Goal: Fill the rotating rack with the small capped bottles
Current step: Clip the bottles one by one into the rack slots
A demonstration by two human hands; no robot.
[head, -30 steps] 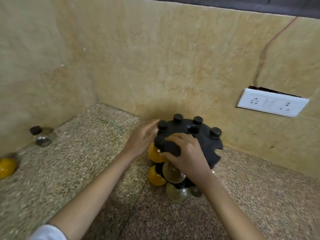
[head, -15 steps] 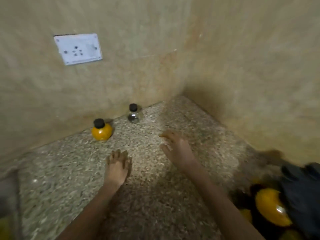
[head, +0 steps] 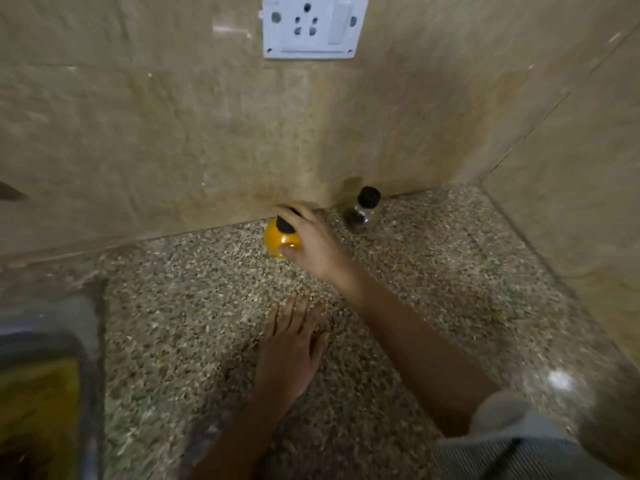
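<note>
No text, brand, number or sign can be read. No lettering can be made out on the white socket plate on the wall. No legible label is shown on the orange bottle or the clear bottle, and fine print, if any, is lost to blur.

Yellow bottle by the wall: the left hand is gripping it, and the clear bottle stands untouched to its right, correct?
Wrong hand. The head view shows the right hand gripping the yellow bottle; the left hand lies flat on the counter, holding nothing. The clear bottle does stand untouched to its right.
</note>
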